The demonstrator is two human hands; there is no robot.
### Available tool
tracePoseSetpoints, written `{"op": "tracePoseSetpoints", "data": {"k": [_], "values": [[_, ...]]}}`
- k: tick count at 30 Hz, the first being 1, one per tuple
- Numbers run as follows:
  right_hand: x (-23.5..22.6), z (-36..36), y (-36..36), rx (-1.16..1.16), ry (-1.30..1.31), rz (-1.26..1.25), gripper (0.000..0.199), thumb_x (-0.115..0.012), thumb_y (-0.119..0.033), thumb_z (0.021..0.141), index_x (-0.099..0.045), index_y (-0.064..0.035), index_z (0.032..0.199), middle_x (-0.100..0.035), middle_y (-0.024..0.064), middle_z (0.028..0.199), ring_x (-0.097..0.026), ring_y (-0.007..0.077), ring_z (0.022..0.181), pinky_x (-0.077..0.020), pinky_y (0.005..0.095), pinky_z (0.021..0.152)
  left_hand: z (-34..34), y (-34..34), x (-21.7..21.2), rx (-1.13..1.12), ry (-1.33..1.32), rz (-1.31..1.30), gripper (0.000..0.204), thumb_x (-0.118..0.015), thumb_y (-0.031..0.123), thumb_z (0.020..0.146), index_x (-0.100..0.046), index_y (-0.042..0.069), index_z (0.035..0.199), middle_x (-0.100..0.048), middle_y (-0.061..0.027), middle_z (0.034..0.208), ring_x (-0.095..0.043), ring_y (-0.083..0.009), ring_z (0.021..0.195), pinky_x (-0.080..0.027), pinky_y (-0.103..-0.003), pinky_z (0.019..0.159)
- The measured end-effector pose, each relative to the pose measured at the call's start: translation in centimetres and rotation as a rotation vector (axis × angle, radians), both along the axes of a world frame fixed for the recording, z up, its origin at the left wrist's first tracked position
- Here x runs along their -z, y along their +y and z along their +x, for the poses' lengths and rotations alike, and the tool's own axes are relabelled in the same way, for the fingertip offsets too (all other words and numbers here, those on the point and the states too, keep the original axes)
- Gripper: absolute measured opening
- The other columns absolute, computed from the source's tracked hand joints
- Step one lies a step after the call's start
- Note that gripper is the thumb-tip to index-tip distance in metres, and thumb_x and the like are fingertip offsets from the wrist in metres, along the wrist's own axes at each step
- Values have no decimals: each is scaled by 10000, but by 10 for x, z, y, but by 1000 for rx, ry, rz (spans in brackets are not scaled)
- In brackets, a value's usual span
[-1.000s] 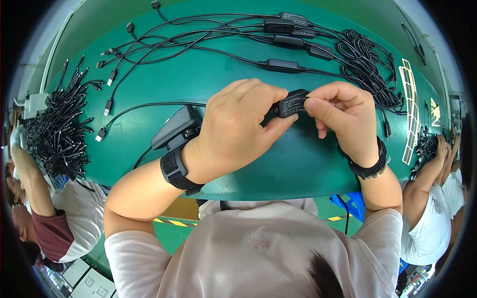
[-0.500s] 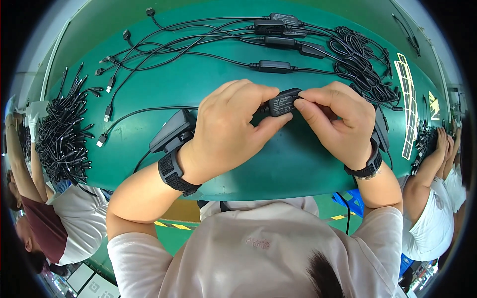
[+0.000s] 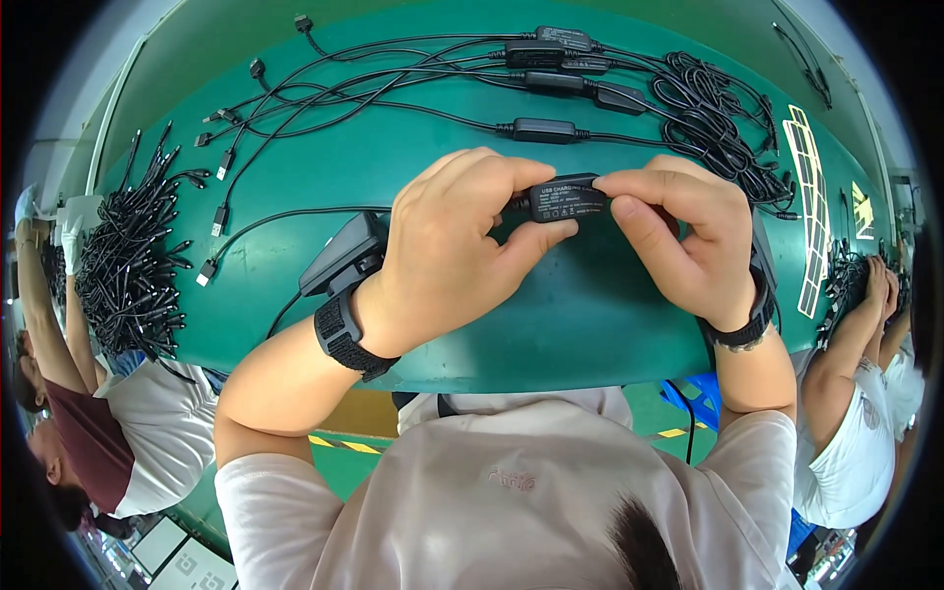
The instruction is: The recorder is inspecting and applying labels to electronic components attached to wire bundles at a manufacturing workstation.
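Over the near half of the green table, a black USB cable's boxy module (image 3: 568, 201) is held up, its printed face toward me. My left hand (image 3: 462, 241) pinches the module's left end between thumb and fingers. My right hand (image 3: 683, 231) is at the other end: its index fingertip meets the upper right corner, the thumb close below, the other fingers curled. The lead runs left from behind my left hand to a USB plug (image 3: 206, 272) on the table. Whatever leaves the module's right end is hidden by my right hand.
Similar cables with black modules (image 3: 544, 131) stretch across the far table, their coiled leads (image 3: 723, 118) at the right. A heap of black cable ends (image 3: 128, 265) lies left. Pale-edged label strips (image 3: 812, 211) are at right. Black devices (image 3: 344, 254) are strapped at my wrists; co-workers sit both sides.
The module has turned more level and shifted slightly right. My right thumb has drawn back a little from its lower edge, while my left hand keeps its pinch.
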State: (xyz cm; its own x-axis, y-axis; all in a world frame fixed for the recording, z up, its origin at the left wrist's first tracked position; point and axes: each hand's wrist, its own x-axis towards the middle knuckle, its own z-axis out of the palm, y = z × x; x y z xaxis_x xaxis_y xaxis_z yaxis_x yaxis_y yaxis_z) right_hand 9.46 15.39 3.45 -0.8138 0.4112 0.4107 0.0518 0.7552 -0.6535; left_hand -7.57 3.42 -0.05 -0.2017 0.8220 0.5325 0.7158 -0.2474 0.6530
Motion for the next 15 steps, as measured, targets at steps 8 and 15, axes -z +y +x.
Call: {"op": "tracePoseSetpoints", "data": {"k": [8, 15], "values": [[-2, 3, 6, -67, -49, -72, 178, -590, 2, 796, -685, -12, 946, -584, 67, 668, -500, 151, 576, -377, 260, 526, 3, 3, -1, -21, -62, 8, 290, -797, 98, 629, -637, 53, 867, -597, -56, 722, -556, -210, 618, -451, -297, 519], [-3, 2, 10, -77, -44, -77, 162, -609, -10, 794, -685, -22, 936, -588, 71, 665, -524, 174, 573, -405, 272, 532, 1, 2, -2, -2, -28, -51, 358, -816, 104, 666, -640, 30, 969, -606, -53, 786, -552, -141, 688, -470, -233, 607]]}}
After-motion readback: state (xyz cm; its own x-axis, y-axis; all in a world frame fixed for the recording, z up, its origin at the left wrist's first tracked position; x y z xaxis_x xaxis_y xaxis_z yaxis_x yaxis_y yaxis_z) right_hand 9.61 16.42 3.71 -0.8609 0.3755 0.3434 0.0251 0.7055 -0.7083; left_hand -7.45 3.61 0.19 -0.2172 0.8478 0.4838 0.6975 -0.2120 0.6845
